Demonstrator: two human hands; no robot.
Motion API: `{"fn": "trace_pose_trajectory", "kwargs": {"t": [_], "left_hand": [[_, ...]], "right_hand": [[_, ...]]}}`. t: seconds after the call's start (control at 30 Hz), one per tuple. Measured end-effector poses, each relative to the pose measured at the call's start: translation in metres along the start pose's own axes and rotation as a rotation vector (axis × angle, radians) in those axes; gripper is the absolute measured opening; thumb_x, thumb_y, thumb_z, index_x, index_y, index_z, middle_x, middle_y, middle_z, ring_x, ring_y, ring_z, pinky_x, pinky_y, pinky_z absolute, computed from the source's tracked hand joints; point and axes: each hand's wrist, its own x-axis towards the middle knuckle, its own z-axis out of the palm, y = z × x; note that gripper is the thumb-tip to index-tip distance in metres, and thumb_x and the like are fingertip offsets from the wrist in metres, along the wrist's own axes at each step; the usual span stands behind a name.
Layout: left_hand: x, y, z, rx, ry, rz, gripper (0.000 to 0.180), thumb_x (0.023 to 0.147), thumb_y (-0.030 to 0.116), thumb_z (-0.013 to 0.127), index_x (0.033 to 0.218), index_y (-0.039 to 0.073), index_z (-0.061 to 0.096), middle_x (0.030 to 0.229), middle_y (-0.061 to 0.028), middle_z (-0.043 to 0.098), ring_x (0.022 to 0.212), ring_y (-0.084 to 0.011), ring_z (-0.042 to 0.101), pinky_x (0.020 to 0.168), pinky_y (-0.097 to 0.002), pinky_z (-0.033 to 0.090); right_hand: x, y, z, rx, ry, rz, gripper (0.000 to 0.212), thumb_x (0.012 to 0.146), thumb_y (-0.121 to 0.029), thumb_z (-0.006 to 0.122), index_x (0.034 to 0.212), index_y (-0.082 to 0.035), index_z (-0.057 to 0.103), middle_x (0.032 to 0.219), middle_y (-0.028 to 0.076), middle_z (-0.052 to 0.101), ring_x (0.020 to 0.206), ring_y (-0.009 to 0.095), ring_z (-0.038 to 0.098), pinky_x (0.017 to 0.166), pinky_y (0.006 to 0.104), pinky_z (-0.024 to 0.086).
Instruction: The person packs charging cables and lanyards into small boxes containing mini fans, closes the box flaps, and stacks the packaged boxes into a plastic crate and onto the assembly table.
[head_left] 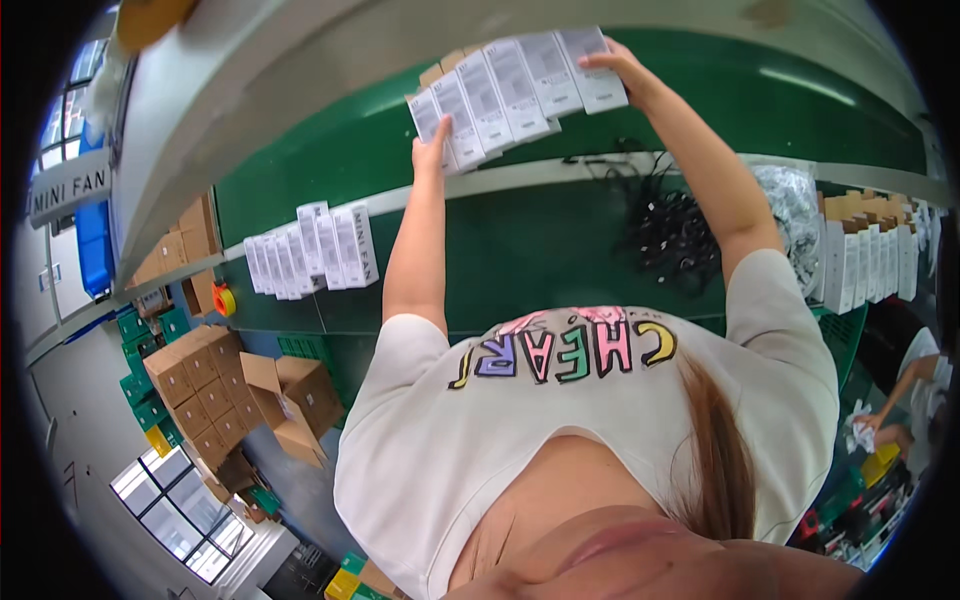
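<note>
Both my arms stretch forward over a green work surface (520, 250). Between my hands is a row of slim white cardboard boxes (510, 85), fanned side by side and slightly overlapping. My left hand (430, 150) is closed on the left end of the row, a finger over the front. At the other end my right hand (622, 66) grips the last box, thumb on its printed face. Brown flaps show behind the upper left of the row. More such white boxes (300, 250) lie in a group to the left.
Black cords (670, 225) lie tangled on the right, near a clear plastic bag (790, 205). Beyond stand white boxes with raised brown flaps (865, 260). Stacked cartons (205, 390), an open carton (290, 395) and a tape roll (224, 300) are at left. Another person (905, 385) is at far right.
</note>
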Motion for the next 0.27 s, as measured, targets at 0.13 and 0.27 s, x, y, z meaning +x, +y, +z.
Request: {"fn": "trace_pose_trajectory", "kwargs": {"t": [0.13, 0.27], "left_hand": [[-0.004, 0.018, -0.043, -0.13, 0.092, -0.046, 0.075, 0.076, 0.043, 0.084, 0.125, -0.005, 0.054, 0.118, -0.0126, 0.064, 0.104, -0.0233, 0.063, 0.09, -0.0362, 0.05], [-0.006, -0.003, -0.099, -0.317, 0.094, 0.009, 0.08, 0.077, 0.044, 0.083, 0.13, -0.005, 0.047, 0.124, -0.0135, 0.06, 0.11, -0.0242, 0.06, 0.096, -0.0378, 0.048]], "right_hand": [[0.008, -0.015, 0.067, -0.152, -0.026, -0.049, 0.074, 0.072, -0.022, 0.077, 0.135, 0.0, 0.045, 0.113, 0.017, 0.063, 0.1, 0.026, 0.066, 0.087, 0.0391, 0.055], [0.003, -0.029, 0.132, -0.629, -0.01, -0.328, 0.081, 0.076, -0.031, 0.082, 0.142, -0.003, 0.041, 0.136, 0.019, 0.049, 0.127, 0.023, 0.048, 0.109, 0.042, 0.037]]}}
